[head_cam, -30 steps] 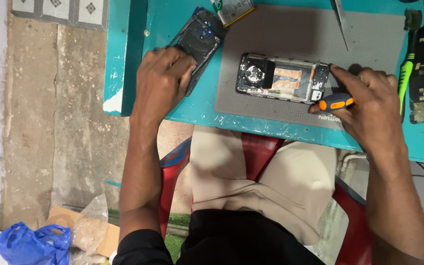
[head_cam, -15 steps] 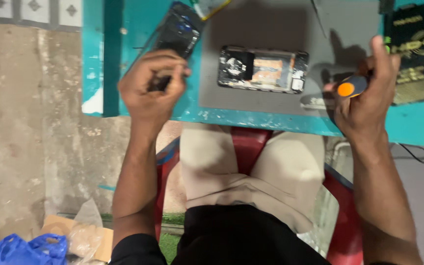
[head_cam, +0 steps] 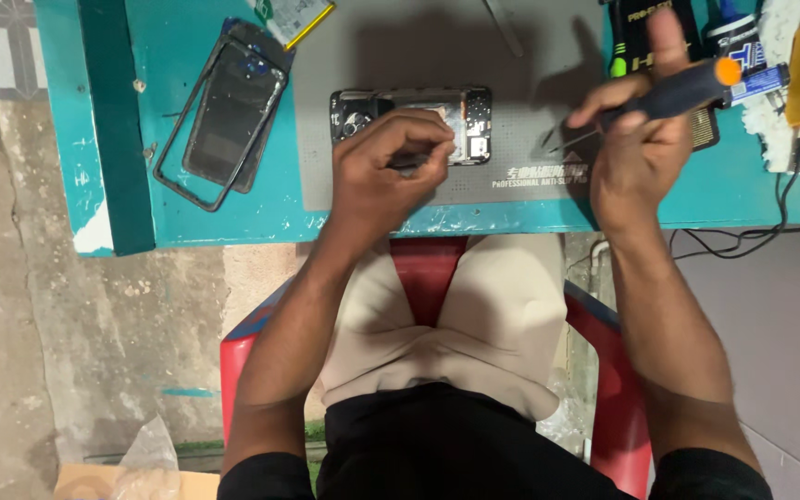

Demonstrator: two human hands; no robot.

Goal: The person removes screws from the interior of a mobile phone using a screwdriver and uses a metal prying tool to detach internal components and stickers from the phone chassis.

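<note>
My left hand (head_cam: 391, 171) pinches at the opened phone (head_cam: 411, 122), long axis left-right on the grey mat (head_cam: 511, 83); right hand (head_cam: 641, 139) grips the screwdriver (head_cam: 668, 93), tip pointing left-down.

We count: two hands, left (head_cam: 383, 171), right (head_cam: 639, 153); one screwdriver (head_cam: 668, 93); one opened phone (head_cam: 411, 118); one back cover (head_cam: 231, 116); one bezel frame (head_cam: 176, 139); one grey mat (head_cam: 530, 111); one red chair (head_cam: 428, 273).

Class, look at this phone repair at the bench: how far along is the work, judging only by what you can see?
Done: the back cover is off and lies apart on the teal table. In hand: the left hand rests on the opened phone on the grey mat; the right hand holds a screwdriver above the mat. Left: the phone stays open, cover not refitted.
</note>
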